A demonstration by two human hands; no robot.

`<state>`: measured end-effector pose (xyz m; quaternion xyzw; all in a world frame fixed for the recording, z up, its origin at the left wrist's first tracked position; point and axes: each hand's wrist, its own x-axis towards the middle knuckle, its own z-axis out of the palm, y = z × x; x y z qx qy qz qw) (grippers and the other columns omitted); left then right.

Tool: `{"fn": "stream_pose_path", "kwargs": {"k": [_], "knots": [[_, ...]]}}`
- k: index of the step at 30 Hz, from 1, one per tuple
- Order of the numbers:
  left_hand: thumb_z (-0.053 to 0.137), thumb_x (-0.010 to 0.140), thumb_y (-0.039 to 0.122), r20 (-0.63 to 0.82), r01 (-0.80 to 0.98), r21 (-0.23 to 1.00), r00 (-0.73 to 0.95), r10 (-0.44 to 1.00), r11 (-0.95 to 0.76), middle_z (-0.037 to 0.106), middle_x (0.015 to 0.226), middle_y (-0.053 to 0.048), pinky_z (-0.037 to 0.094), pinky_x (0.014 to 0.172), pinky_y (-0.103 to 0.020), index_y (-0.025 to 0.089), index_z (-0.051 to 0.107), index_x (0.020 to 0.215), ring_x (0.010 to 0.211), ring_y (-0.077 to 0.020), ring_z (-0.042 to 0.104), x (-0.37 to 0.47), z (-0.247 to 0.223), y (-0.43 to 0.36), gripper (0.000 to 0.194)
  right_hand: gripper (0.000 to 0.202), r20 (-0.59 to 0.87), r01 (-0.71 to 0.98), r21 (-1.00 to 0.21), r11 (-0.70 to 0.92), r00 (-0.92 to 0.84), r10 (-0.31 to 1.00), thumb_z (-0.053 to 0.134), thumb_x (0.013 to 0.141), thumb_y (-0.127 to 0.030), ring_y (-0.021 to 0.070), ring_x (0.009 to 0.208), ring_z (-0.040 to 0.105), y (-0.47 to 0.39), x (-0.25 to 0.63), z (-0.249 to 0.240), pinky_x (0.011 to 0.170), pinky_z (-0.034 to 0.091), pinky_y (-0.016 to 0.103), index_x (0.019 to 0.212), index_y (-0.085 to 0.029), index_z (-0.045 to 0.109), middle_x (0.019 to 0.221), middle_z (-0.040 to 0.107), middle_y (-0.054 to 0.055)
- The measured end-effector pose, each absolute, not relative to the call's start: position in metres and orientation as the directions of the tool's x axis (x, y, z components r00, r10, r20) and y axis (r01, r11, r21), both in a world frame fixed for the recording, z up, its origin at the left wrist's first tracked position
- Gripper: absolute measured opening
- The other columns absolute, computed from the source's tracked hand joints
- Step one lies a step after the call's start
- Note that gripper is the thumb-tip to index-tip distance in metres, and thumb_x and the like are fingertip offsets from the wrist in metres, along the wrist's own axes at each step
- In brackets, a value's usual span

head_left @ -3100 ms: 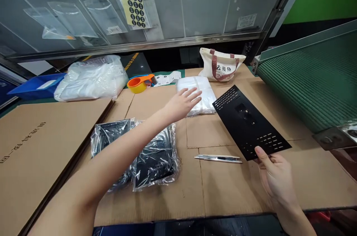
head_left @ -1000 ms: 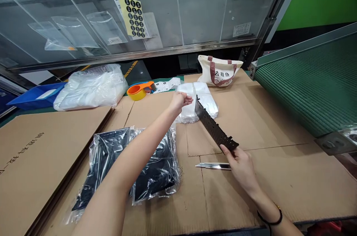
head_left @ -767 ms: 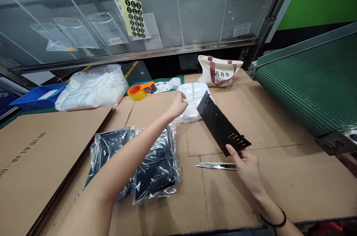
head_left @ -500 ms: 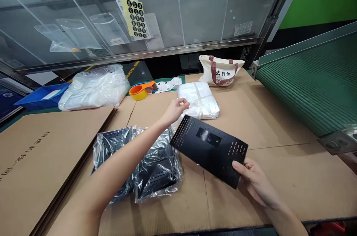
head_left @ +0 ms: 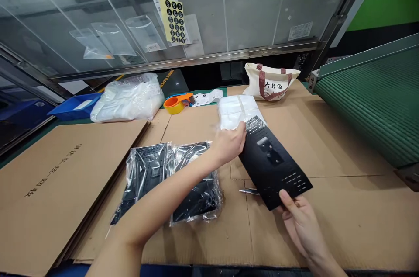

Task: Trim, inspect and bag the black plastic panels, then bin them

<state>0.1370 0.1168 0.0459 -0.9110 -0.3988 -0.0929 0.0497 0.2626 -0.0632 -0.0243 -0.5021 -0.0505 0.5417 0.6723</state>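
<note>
My right hand (head_left: 301,220) grips the lower end of a flat black perforated panel (head_left: 278,167), thumb on its face, and holds it tilted above the cardboard. At the panel's upper end my left hand (head_left: 230,142) is closed in a pinch on a clear plastic bag (head_left: 254,123), whose shiny film shows over the panel's top corner. Just behind lies a banded stack of clear bags (head_left: 234,109). Left of the panel, beneath my left forearm, lie two bagged black panels (head_left: 194,200). A small metal tool (head_left: 249,191) shows partly beside the panel; the rest is hidden.
Stacked cardboard sheets (head_left: 62,181) lie at left. Along the back are a blue tray (head_left: 75,107), a bulky plastic bundle (head_left: 129,100), an orange tape dispenser (head_left: 178,103) and a cloth bag (head_left: 271,82). A green conveyor belt (head_left: 373,106) borders the right side.
My left hand has moved from the bag stack to the panel's upper end, with clear film now there. The panel has turned steeper in my right hand. The camera view has shifted left.
</note>
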Motion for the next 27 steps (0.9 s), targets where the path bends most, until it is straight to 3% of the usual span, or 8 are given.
{"fn": "stream_pose_path", "kwargs": {"k": [3, 5, 8, 13, 17, 22, 27], "knots": [[0.033, 0.088, 0.011, 0.231, 0.707, -0.051, 0.696, 0.680, -0.705, 0.064, 0.061, -0.009, 0.039, 0.051, -0.027, 0.013, 0.058, 0.103, 0.054, -0.0221, 0.062, 0.144, 0.045, 0.116, 0.029, 0.039, -0.478, -0.621, -0.751, -0.223, 0.279, 0.833, 0.092, 0.046, -0.042, 0.0167, 0.063, 0.065, -0.063, 0.261, -0.024, 0.058, 0.055, 0.025, 0.068, -0.016, 0.074, 0.071, 0.073, 0.006], [0.035, 0.085, 0.007, 0.243, 0.676, -0.052, 0.723, 0.647, -0.735, 0.064, 0.060, -0.009, 0.037, 0.049, -0.027, 0.014, 0.060, 0.101, 0.053, -0.0214, 0.061, 0.149, 0.045, 0.113, 0.030, 0.037, -0.479, -0.646, -0.737, -0.199, 0.292, 0.828, 0.092, 0.047, -0.041, 0.0173, 0.065, 0.067, -0.062, 0.261, -0.026, 0.058, 0.056, 0.025, 0.070, -0.017, 0.074, 0.074, 0.074, 0.006], [0.035, 0.085, 0.008, 0.301, 0.638, -0.071, 0.746, 0.593, -0.767, 0.063, 0.058, -0.008, 0.035, 0.047, -0.025, 0.013, 0.061, 0.104, 0.049, -0.0182, 0.059, 0.154, 0.044, 0.107, 0.033, 0.034, -0.478, -0.702, -0.708, -0.075, 0.398, 0.783, 0.092, 0.049, -0.039, 0.0147, 0.065, 0.066, -0.063, 0.260, -0.031, 0.055, 0.054, 0.021, 0.069, -0.020, 0.072, 0.074, 0.073, 0.003], [0.032, 0.087, 0.009, 0.345, 0.623, -0.042, 0.743, 0.574, -0.781, 0.060, 0.057, -0.008, 0.035, 0.045, -0.026, 0.014, 0.064, 0.100, 0.048, -0.0177, 0.057, 0.155, 0.043, 0.099, 0.034, 0.030, -0.504, -0.691, -0.697, -0.192, 0.281, 0.816, 0.092, 0.052, -0.033, 0.0148, 0.066, 0.066, -0.063, 0.261, -0.034, 0.056, 0.055, 0.021, 0.067, -0.018, 0.071, 0.078, 0.074, 0.004], [0.032, 0.088, 0.009, 0.286, 0.636, -0.054, 0.749, 0.598, -0.770, 0.062, 0.059, -0.009, 0.032, 0.045, -0.027, 0.015, 0.064, 0.099, 0.051, -0.0204, 0.059, 0.152, 0.043, 0.097, 0.034, 0.033, -0.502, -0.742, -0.665, -0.082, 0.364, 0.784, 0.091, 0.053, -0.038, 0.0150, 0.071, 0.069, -0.060, 0.260, -0.031, 0.063, 0.057, 0.022, 0.073, -0.020, 0.072, 0.085, 0.076, 0.004], [0.032, 0.089, 0.008, 0.324, 0.597, -0.141, 0.781, 0.533, -0.790, 0.060, 0.057, -0.007, 0.027, 0.042, -0.024, 0.015, 0.062, 0.096, 0.047, -0.0182, 0.059, 0.151, 0.040, 0.089, 0.032, 0.034, -0.498, -0.696, -0.683, -0.222, 0.222, 0.838, 0.091, 0.053, -0.034, 0.0190, 0.072, 0.069, -0.059, 0.257, -0.033, 0.060, 0.057, 0.026, 0.076, -0.017, 0.073, 0.082, 0.075, 0.006], [0.037, 0.087, 0.008, 0.371, 0.524, -0.170, 0.819, 0.438, -0.835, 0.059, 0.055, -0.005, 0.029, 0.039, -0.023, 0.016, 0.061, 0.090, 0.044, -0.0153, 0.056, 0.151, 0.036, 0.082, 0.026, 0.033, -0.463, -0.729, -0.685, -0.013, 0.421, 0.780, 0.090, 0.054, -0.039, 0.0162, 0.077, 0.069, -0.058, 0.257, -0.036, 0.063, 0.057, 0.023, 0.076, -0.021, 0.072, 0.088, 0.076, 0.003]]}}
